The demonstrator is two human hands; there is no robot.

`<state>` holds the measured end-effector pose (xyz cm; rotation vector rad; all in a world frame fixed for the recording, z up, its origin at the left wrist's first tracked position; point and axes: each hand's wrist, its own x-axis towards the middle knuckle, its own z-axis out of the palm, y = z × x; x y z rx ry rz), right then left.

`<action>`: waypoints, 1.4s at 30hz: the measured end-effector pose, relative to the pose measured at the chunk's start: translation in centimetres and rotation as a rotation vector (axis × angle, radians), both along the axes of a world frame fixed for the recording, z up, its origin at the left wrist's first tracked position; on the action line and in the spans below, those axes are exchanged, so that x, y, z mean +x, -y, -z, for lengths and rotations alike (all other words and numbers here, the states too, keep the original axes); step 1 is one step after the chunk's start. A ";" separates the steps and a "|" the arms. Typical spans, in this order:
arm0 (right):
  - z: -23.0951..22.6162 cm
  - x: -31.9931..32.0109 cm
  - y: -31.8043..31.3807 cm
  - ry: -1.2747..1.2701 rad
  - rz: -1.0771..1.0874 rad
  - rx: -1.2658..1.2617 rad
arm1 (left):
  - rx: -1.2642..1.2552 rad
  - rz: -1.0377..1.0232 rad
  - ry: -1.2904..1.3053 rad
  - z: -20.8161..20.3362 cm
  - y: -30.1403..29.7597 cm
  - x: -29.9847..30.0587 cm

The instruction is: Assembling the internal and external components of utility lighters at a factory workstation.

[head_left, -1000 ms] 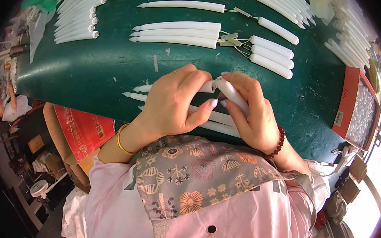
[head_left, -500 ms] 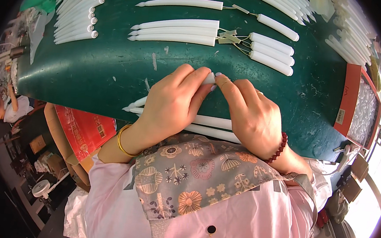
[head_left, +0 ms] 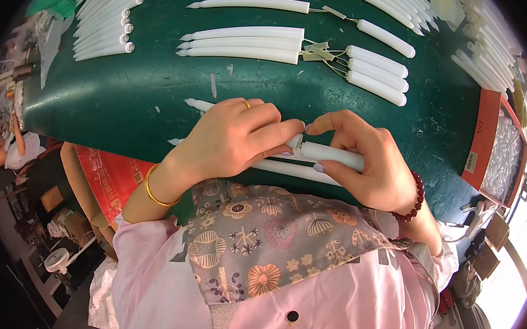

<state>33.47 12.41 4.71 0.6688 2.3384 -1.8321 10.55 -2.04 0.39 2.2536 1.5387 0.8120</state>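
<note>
My left hand (head_left: 231, 137) is closed around a white taper candle, whose flame-shaped tip (head_left: 198, 104) sticks out past the back of the hand. My right hand (head_left: 378, 164) grips a short white candle tube (head_left: 332, 156) between thumb and fingers, its index finger arched over the near end. Candle end and tube end almost meet between my hands, with a narrow gap showing. Below my hands another white candle (head_left: 306, 172) lies on the green table (head_left: 137, 117), partly covered by them.
Beyond my hands lie three candles (head_left: 241, 52) wired to short tubes (head_left: 376, 87), plus one more wired pair (head_left: 251, 4). Candle piles stand at far left (head_left: 103, 34) and far right (head_left: 387, 4). A red box (head_left: 481, 141) of clear pieces sits at right.
Both hands have moved nearer to me and the right one has shifted right. A short white tube now shows in my right hand, and a candle tip shows beyond my left.
</note>
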 end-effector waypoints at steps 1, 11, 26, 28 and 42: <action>-0.1 0.0 -0.1 0.014 -0.012 -0.002 | 0.000 0.001 0.000 0.1 0.0 0.1; 0.8 0.5 0.2 -0.060 0.004 0.053 | 0.077 0.056 -0.160 -1.1 -0.5 -0.3; 3.7 1.7 3.7 -0.155 -0.037 0.332 | 0.030 -0.068 -0.136 -1.2 2.1 2.7; 4.0 1.9 3.6 -0.163 -0.099 0.406 | 0.038 -0.054 -0.128 -0.8 2.0 2.8; 4.4 1.3 2.7 -0.262 -0.070 0.712 | 0.123 -0.027 -0.126 0.3 0.4 2.7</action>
